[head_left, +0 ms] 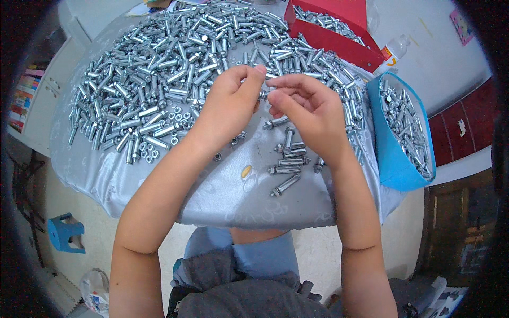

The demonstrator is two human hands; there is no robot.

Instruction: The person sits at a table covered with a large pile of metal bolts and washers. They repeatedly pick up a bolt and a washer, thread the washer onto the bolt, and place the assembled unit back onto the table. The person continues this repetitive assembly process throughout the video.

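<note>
My left hand (pixel 233 98) is closed over the middle of the table, thumb pressed along the curled fingers. A small piece of shiny metal, which looks like the threaded end of an expansion bolt (pixel 263 96), shows beside its fingers. Close by on the right, my right hand (pixel 313 108) is curled, thumb tip near the bolt's end; whatever its fingers grip is hidden. Below the hands lies a small group of expansion bolts (pixel 289 169) with nuts and washers on them. Loose hex nuts (pixel 150 151) lie to the left of my left forearm.
A large heap of silvery bolts (pixel 154 69) covers the far part of the cloth-covered table (pixel 212 204). At the far right stand a red box (pixel 339 40) and a blue box (pixel 395 177), both holding bolts. Between them is a plastic bottle (pixel 393 52). A blue stool (pixel 66 233) stands on the floor.
</note>
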